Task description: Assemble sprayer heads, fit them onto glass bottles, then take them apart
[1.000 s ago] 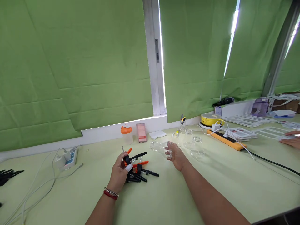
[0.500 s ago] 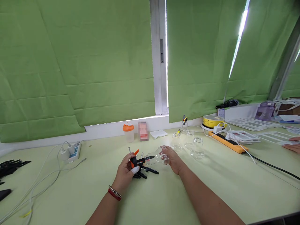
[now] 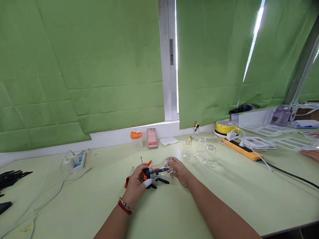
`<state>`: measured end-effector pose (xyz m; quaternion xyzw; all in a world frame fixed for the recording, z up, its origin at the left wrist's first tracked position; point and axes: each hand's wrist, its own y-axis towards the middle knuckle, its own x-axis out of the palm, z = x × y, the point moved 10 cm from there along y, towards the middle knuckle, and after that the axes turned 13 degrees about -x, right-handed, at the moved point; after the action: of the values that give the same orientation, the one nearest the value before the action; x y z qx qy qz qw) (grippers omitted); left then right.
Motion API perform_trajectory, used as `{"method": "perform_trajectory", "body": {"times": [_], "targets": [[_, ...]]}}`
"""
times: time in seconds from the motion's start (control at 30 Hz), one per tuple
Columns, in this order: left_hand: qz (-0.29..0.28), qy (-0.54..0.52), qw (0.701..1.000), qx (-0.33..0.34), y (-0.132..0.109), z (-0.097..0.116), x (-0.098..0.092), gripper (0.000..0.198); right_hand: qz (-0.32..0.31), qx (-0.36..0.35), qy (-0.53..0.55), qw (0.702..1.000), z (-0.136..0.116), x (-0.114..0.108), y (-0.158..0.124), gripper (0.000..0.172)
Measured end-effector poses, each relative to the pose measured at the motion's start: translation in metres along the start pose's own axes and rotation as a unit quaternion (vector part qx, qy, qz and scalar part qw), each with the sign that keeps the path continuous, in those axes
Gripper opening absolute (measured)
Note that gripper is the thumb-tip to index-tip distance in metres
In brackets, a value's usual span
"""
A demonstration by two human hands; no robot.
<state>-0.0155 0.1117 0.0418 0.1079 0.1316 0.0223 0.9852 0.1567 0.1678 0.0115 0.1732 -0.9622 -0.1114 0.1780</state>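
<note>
My left hand (image 3: 136, 182), with a white wrap on the thumb, is closed around a black and orange sprayer head (image 3: 146, 173). A clear glass bottle (image 3: 161, 164) lies sideways in the fingers of my right hand (image 3: 181, 173), which grip its base end. The head's black stem (image 3: 160, 170) is inside the bottle, and the bottle's mouth is up against the head. Whether it is screwed on, I cannot tell. Under and beside my hands lie several more heads with black stems (image 3: 163, 181), partly hidden.
Three clear glass jars (image 3: 210, 157) stand right of my hands, with a capped bottle (image 3: 195, 135) behind. Farther right are an orange power strip (image 3: 241, 149), a yellow reel (image 3: 226, 127) and another person's hand (image 3: 310, 154). An orange-lidded cup (image 3: 137, 141) stands behind; cables (image 3: 61, 179) lie left.
The black stem has gone deeper into the bottle, so the sprayer head now meets the bottle's mouth. My left hand has moved slightly right. The other person's hand has shifted.
</note>
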Motion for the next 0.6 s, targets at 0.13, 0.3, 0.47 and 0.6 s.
{"method": "perform_trajectory", "body": {"times": [0.13,0.3,0.47,0.6], "targets": [[-0.006,-0.010,1.000,-0.001,-0.0005,0.0018,0.0015,0.043,0.001,-0.002,0.001,1.000,-0.0006,-0.0003,0.0006,0.039],[-0.008,-0.012,1.000,-0.002,-0.0015,0.0022,0.0018,0.042,0.003,-0.005,0.000,1.000,-0.0015,0.0000,-0.0001,0.039],[-0.011,-0.015,1.000,-0.003,-0.0007,0.0024,0.0016,0.042,-0.003,-0.004,0.002,1.000,0.0001,0.0011,-0.0004,0.038],[-0.014,-0.021,1.000,-0.003,0.0002,-0.0011,0.0007,0.043,-0.006,-0.001,0.001,1.000,0.0017,0.0005,-0.0005,0.039]]}}
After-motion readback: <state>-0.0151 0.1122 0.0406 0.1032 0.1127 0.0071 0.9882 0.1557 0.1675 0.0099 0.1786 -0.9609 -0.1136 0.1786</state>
